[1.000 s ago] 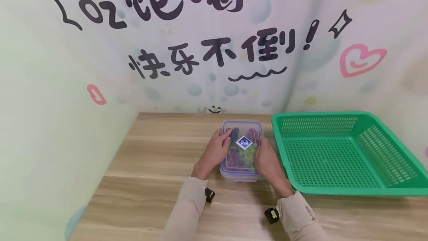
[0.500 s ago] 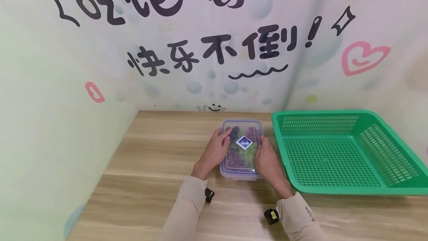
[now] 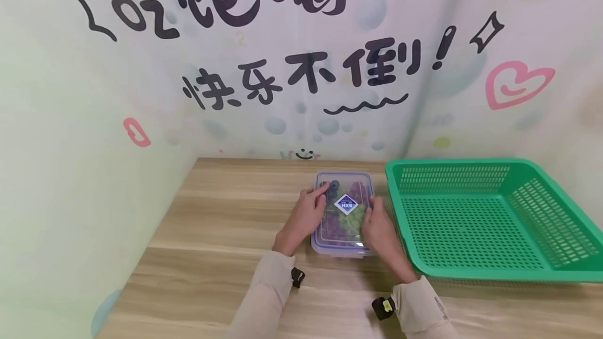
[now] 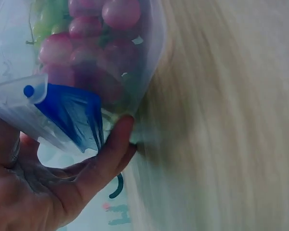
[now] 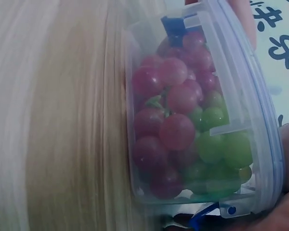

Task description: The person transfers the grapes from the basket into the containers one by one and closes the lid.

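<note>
A clear plastic food container (image 3: 346,229) with a blue-rimmed lid and a diamond label stands on the wooden table. Through its walls show red grapes (image 5: 178,132), green grapes (image 5: 212,147) and a few dark round fruits (image 3: 333,186). My left hand (image 3: 303,218) holds its left side, thumb on the lid's edge. In the left wrist view, a blue latch (image 4: 74,115) sticks out from the wall beside the fingers. On the right side, my right hand (image 3: 380,230) grips the container; its fingertips are partly hidden. Another blue latch (image 5: 205,215) angles outward near those fingers.
A green perforated basket (image 3: 410,245) stands close to the right of the container and my right forearm. Bare wooden tabletop (image 3: 212,234) extends to the left. Behind the table rises a wall covering (image 3: 264,140) printed with large dark characters.
</note>
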{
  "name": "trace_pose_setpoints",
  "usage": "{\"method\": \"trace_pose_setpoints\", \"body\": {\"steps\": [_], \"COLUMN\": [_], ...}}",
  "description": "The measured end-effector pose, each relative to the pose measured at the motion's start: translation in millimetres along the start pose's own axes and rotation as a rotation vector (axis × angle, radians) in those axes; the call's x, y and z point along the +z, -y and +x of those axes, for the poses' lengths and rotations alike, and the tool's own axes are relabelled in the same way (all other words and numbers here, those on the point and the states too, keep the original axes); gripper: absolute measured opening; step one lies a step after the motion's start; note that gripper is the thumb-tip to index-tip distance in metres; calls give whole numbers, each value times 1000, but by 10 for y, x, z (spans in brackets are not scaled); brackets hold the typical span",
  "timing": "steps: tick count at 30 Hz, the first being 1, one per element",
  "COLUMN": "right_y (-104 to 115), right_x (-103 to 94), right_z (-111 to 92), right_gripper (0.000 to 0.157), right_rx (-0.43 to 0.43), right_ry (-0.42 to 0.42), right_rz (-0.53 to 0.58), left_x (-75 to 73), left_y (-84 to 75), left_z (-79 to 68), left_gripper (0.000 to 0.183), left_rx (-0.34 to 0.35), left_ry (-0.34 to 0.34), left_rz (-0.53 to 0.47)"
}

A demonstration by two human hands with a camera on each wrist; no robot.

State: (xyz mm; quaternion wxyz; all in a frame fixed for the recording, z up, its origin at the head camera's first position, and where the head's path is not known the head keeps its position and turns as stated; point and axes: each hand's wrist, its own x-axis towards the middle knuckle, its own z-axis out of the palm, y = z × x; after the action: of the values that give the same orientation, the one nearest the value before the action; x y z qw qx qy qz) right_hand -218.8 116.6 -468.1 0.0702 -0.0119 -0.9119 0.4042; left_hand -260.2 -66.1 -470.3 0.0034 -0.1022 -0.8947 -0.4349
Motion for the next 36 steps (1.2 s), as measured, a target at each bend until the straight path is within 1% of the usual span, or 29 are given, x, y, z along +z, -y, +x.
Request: {"method": "trace_pose_setpoints", "body": {"steps": [3, 7, 11, 13, 15, 17, 19, 21, 24, 26, 28, 31, 33, 36], "right_y": [-18, -24, 12, 21, 26, 31, 38, 46, 53, 55, 55, 58, 67, 82], "right_x": [-17, -57, -65, -61, -58, -61, -59, -58, -55, -55, -54, -56, -62, -75], "right_z": [8, -14, -9, 17, 43, 58, 64, 61, 57, 53, 47, 40, 38, 39], "right_gripper": [36, 39, 42, 47, 53, 59, 63, 65, 65, 64, 64, 64, 66, 70], "right_rx": [42, 110, 112, 116, 134, 170, 201, 225, 239, 237, 229, 230, 248, 288], "right_ry": [22, 36, 11, 8, 12, 32, 44, 52, 46, 42, 35, 35, 43, 67], "right_rz": [45, 126, 149, 160, 172, 197, 214, 222, 214, 204, 192, 178, 166, 154], "left_x": [4, 28, 29, 22, 19, 16, 14, 7, -12, -23, -28, -28, -26, -21], "left_y": [-7, -1, -36, -56, -66, -62, -51, -46, -57, -68, -75, -78, -74, -59], "left_z": [-3, -18, -8, 10, 24, 25, 20, 6, -18, -27, -33, -38, -42, -49], "left_gripper": [41, 41, 42, 44, 48, 55, 64, 74, 84, 87, 86, 78, 72, 60], "left_rx": [0, -32, -45, -48, -54, -80, -127, -198, -284, -316, -325, -324, -321, -295], "left_ry": [-6, 2, 4, 13, 22, 29, 32, 21, -5, -26, -37, -51, -59, -65], "left_rz": [-14, 0, 56, 62, 42, 7, -20, -42, -23, -14, -2, -2, -3, -18]}}
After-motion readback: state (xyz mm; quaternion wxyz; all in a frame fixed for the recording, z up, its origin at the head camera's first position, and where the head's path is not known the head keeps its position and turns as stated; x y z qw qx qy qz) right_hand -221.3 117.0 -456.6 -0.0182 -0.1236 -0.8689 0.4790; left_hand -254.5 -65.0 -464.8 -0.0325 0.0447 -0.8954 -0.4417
